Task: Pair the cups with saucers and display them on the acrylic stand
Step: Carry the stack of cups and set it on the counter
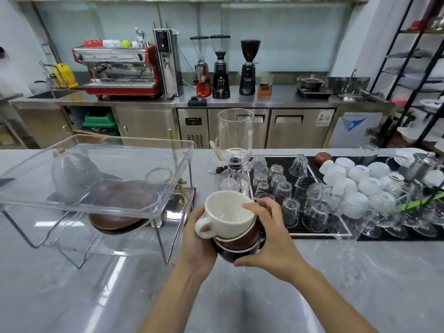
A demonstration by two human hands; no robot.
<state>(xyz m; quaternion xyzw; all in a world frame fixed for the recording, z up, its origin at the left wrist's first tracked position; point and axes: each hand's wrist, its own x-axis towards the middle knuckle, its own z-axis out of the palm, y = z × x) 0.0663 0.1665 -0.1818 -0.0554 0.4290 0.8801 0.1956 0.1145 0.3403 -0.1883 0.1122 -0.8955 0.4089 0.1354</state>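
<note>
The acrylic stand sits on the counter at left, saucers beneath it; a glass mat lies right, stacked cups between them.

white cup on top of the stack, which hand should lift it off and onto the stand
Left, probably. The left hand is beside the white cup's handle and nearer the acrylic stand; the right hand wraps the lower cups.

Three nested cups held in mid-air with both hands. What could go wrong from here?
1. The white cup sits loosely in the brown cup and black cup; lifting one may drag or tip the others.
2. The left hand and right hand are both busy, so there is no free hand for the saucers.
3. The glassware stands close to the right hand; a swing might knock it.
</note>
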